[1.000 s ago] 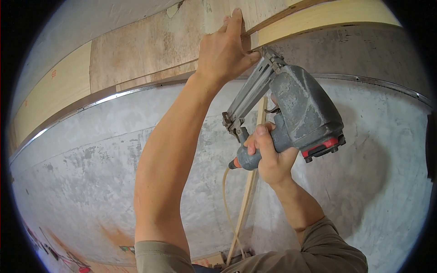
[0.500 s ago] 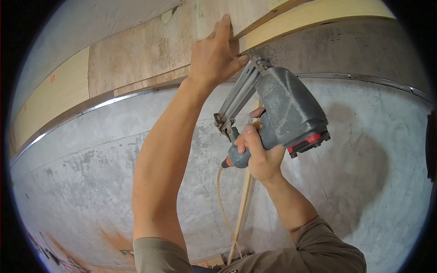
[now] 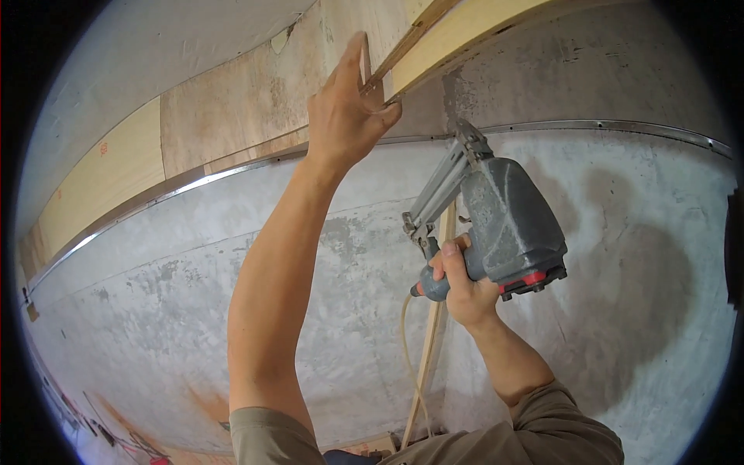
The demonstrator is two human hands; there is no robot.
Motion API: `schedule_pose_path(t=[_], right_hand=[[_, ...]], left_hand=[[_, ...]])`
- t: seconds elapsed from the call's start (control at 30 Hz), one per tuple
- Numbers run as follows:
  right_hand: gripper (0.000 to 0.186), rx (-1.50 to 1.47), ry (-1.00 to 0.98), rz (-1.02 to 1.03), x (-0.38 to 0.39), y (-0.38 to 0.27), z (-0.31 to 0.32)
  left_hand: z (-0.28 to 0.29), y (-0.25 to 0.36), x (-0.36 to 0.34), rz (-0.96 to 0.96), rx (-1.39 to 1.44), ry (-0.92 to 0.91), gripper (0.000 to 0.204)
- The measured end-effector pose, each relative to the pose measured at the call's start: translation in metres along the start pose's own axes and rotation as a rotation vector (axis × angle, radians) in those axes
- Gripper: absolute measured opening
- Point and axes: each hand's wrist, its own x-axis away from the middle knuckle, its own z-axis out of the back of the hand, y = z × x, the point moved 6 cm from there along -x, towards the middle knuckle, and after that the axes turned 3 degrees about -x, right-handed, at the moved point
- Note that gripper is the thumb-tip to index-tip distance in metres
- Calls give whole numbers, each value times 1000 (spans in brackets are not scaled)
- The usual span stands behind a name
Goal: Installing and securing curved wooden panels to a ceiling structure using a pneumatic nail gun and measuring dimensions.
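My left hand [image 3: 341,128] is raised against the lower edge of a stained plywood panel [image 3: 232,116], its fingers stretched upward and its thumb pointing right. Beside it, a pale wooden strip [image 3: 457,39] runs up to the right. My right hand [image 3: 467,293] is wrapped around the handle of a grey pneumatic nail gun [image 3: 515,221] with red trim. The gun's nose points up and is apart from the wood, to the right of and below my left hand. A thin yellowish air hose [image 3: 406,341] hangs from the handle.
A metal track [image 3: 201,181] runs along the wall below the panel. The patchy grey wall [image 3: 341,318] lies behind my arms, with a long wooden stick [image 3: 425,364] leaning near it. Cables and tools [image 3: 116,438] lie at the lower left.
The nail gun has come away from the wood by my left thumb, moving right and slightly down. My left hand appears slightly lower and further left, still at the panel as the view shifts.
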Motion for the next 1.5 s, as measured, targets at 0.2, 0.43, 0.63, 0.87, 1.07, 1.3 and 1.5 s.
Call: schedule_pose_path(t=[0.2,0.43,0.63,0.87,1.07,1.3,1.5], right_hand=[[15,-51,62,26,9,1,16],[22,-9,31,41,29,10,46],[22,68,65,20,29,15,54],[13,129,96,-100,35,38,72],[19,298,137,-266,41,69,94],[16,215,201,-300,37,76,87],[14,282,345,-230,54,77,115]], left_hand=[[0,10,18,-141,50,376,87],[-33,23,64,37,205,340,70],[-26,25,70,99,337,323,67],[-9,21,73,118,292,315,66],[-9,43,58,8,275,242,69],[-15,36,76,79,464,312,65],[-68,27,90,725,1454,121,39]])
